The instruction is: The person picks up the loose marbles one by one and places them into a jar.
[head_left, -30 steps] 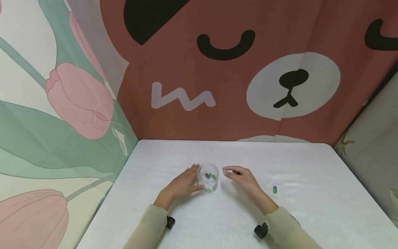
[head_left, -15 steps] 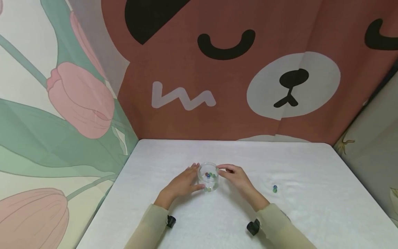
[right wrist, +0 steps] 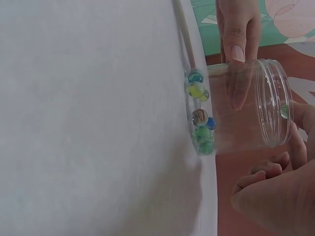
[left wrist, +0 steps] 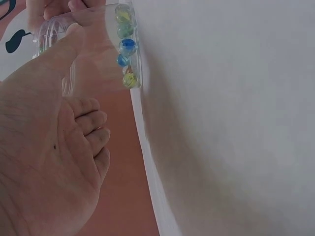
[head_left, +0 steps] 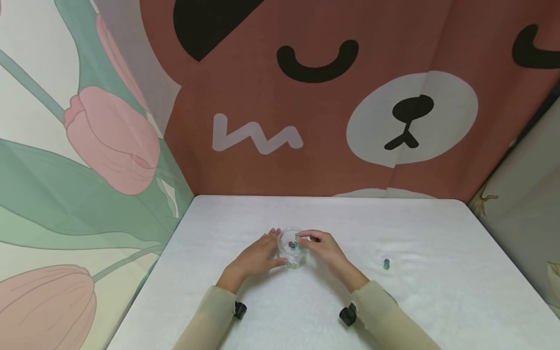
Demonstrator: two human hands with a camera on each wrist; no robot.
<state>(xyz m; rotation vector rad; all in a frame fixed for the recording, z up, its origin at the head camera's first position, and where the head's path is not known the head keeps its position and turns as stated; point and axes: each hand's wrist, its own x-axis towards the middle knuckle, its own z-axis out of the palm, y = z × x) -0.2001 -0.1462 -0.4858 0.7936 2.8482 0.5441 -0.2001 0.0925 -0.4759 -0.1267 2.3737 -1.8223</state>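
Note:
A clear plastic jar (head_left: 285,253) with a threaded neck stands upright on the table. My left hand (head_left: 257,256) holds its left side, thumb in front and fingers behind. Several glass marbles (right wrist: 200,117), in green, yellow, blue and brown, lie at the bottom of the jar. Between thumb and index finger, my right hand (head_left: 327,249) pinches a green marble (right wrist: 284,111) at the jar's open mouth. The other fingers of that hand are curled in, as the right wrist view shows.
To the right on the white tablecloth (head_left: 437,291), a blue marble (head_left: 387,261) and a green one sit together. Behind the table hangs a brown curtain (head_left: 245,175) with a bear print; a tulip-print curtain (head_left: 113,218) hangs at the left.
My right hand has moved left with the green marble, from beside the jar to over its mouth. The left hand and the jar have stayed in place.

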